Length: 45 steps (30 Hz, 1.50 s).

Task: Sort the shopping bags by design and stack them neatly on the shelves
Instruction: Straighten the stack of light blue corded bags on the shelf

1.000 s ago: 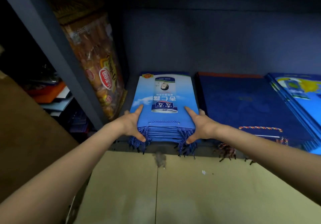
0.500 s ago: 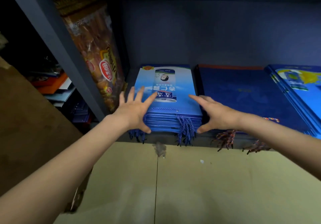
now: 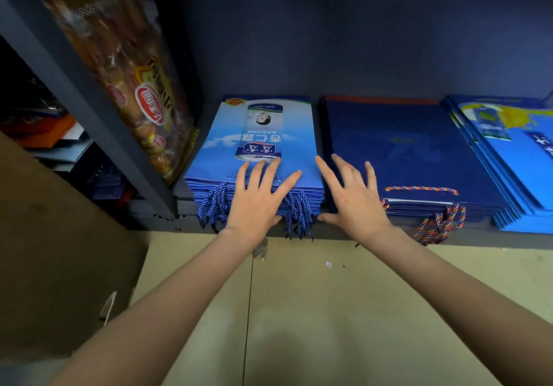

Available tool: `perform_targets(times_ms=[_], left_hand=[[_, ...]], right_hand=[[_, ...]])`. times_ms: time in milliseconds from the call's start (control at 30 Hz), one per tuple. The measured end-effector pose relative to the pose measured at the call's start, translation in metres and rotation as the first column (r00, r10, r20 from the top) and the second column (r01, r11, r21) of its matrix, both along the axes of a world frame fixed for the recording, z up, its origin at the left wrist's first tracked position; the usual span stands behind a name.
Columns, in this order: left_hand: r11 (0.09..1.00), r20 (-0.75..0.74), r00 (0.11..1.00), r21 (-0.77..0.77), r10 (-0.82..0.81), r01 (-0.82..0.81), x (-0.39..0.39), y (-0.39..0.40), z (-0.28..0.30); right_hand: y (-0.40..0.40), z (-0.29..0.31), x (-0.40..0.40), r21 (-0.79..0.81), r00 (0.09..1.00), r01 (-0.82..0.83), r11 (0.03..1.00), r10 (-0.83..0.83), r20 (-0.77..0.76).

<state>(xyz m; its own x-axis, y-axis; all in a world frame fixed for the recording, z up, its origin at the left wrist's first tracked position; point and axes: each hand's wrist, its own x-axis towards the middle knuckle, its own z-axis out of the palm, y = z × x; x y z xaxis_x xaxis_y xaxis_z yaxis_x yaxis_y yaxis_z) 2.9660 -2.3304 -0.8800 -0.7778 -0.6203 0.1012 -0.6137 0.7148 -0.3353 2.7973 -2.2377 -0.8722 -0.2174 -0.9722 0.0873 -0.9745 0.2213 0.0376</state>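
- Spreading straight fingers, the left hand (image 3: pixel 257 203) covers the near edge of the light-blue paper bag stack (image 3: pixel 257 158) on the dark shelf (image 3: pixel 374 231).
- Right hand (image 3: pixel 354 198), fingers splayed, hides the gap beside the navy bag stack (image 3: pixel 413 152); contact unclear.
- Third blue stack (image 3: pixel 514 158) is cut off rightward.

light-blue paper shopping bag atop the left stack (image 3: pixel 260 143): upside-down white characters 杏仁露, blue badge below them too small to read | clear-wrapped orange snack pack (image 3: pixel 125 80): red oval logo, characters illegible | bright-blue bag at far right (image 3: pixel 520 146): white characters cut off, unreadable

light-blue bag stack (image 3: pixel 257 146) | flat, shelf left | navy stack (image 3: pixel 413 152) beside
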Motion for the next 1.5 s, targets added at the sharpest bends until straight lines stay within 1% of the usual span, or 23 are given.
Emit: perform_targets(times_ms=[33, 100, 200, 300, 367, 433, 533, 633, 667, 733, 800, 867, 933, 1000, 1033, 1067, 1100, 1167, 1233, 1300, 1400, 1467, 1500], left_hand=[[1.0, -0.02, 1.0, -0.019, 0.005, -0.005, -0.001, -0.001, -0.002], [0.999, -0.051, 0.999, -0.043, -0.006, 0.004, -0.003, -0.003, -0.007], [0.997, -0.05, 0.999, -0.083, -0.005, 0.001, -0.005, -0.005, -0.01], [0.998, -0.058, 0.998, -0.066, 0.021, -0.025, -0.006, -0.006, -0.01], [0.997, -0.008, 0.999, -0.059, 0.043, -0.043, -0.007, -0.005, -0.009], [0.998, -0.007, 1.0, -0.051, 0.025, -0.025, -0.007, -0.006, -0.012], [0.996, -0.09, 0.996, -0.09, 0.005, -0.013, 0.0, -0.003, -0.005], [0.995, -0.278, 0.96, -0.094, -0.017, -0.01, 0.025, -0.012, 0.005], [0.996, -0.307, 0.952, -0.076, 0.013, -0.038, 0.036, -0.017, 0.007], [0.996, -0.288, 0.953, 0.013, 0.09, -0.091, 0.054, -0.023, 0.012], [0.979, -0.219, 0.961, 0.152, 0.166, -0.135, 0.066, -0.027, 0.017], [0.951, -0.175, 0.958, 0.25, 0.229, -0.181, 0.071, -0.028, 0.017], [0.942, -0.298, 0.918, 0.286, 0.263, -0.177, 0.078, -0.025, 0.018], [0.945, -0.515, 0.802, 0.274, 0.302, -0.179, 0.088, -0.016, 0.01], [0.95, -0.586, 0.752, 0.252, 0.302, -0.186, 0.093, -0.009, 0.002], [0.951, -0.612, 0.73, 0.243, 0.305, -0.193, 0.096, -0.001, -0.008], [0.949, -0.599, 0.739, 0.245, 0.307, -0.196, 0.098, 0.008, -0.018], [0.936, -0.532, 0.78, 0.295, 0.33, -0.195, 0.094, 0.025, -0.034], [0.88, -0.455, 0.791, 0.425, 0.41, -0.212, 0.085, 0.038, -0.041], [0.823, -0.425, 0.778, 0.532, 0.464, -0.2, 0.081, 0.046, -0.044], [0.757, -0.419, 0.728, 0.62, 0.543, -0.207, 0.08, 0.043, -0.045], [0.743, -0.369, 0.75, 0.627, 0.549, -0.235, 0.082, 0.041, -0.045], [0.78, -0.331, 0.805, 0.578, 0.491, -0.238, 0.084, 0.041, -0.045]], right_hand=[[-0.004, -0.001, 0.001, -0.016, 1.0, -0.004, 1.0, 0.004, -0.018], [-0.011, -0.002, 0.002, 0.03, 1.0, 0.008, 1.0, -0.007, -0.023], [-0.017, -0.004, -0.001, 0.066, 0.999, 0.003, 0.998, 0.0, -0.037], [-0.018, -0.007, -0.002, 0.061, 1.0, 0.012, 0.998, -0.012, 0.008], [-0.017, -0.011, -0.001, 0.05, 0.997, 0.027, 0.998, -0.03, 0.067], [-0.013, -0.013, -0.001, 0.03, 0.996, 0.035, 0.999, -0.037, 0.077], [-0.009, -0.012, -0.003, -0.05, 0.996, -0.009, 0.999, 0.013, 0.089], [-0.008, -0.012, 0.0, -0.165, 0.973, -0.204, 0.965, 0.218, 0.072], [-0.009, -0.012, 0.001, -0.166, 0.957, -0.268, 0.949, 0.283, 0.07], [-0.015, -0.012, 0.005, -0.131, 0.935, -0.352, 0.927, 0.356, 0.007], [-0.022, -0.013, 0.009, -0.101, 0.93, -0.366, 0.925, 0.36, -0.073], [-0.025, -0.014, 0.011, -0.087, 0.929, -0.365, 0.927, 0.356, -0.101], [-0.021, -0.014, 0.008, -0.123, 0.925, -0.375, 0.919, 0.362, -0.119], [-0.012, -0.012, 0.004, -0.232, 0.933, -0.356, 0.905, 0.333, -0.136], [-0.004, -0.013, 0.003, -0.285, 0.938, -0.345, 0.894, 0.315, -0.146], [0.005, -0.016, 0.005, -0.319, 0.937, -0.345, 0.882, 0.308, -0.162], [0.014, -0.021, 0.009, -0.33, 0.931, -0.36, 0.873, 0.314, -0.184], [0.028, -0.035, 0.019, -0.293, 0.893, -0.434, 0.852, 0.362, -0.27], [0.03, -0.045, 0.027, -0.2, 0.843, -0.489, 0.849, 0.402, -0.358], [0.024, -0.05, 0.032, -0.115, 0.809, -0.49, 0.864, 0.402, -0.43], [0.02, -0.054, 0.034, 0.008, 0.735, -0.504, 0.863, 0.434, -0.52], [0.023, -0.055, 0.032, 0.09, 0.708, -0.488, 0.868, 0.454, -0.541], [0.025, -0.055, 0.031, 0.113, 0.706, -0.479, 0.871, 0.458, -0.54]])
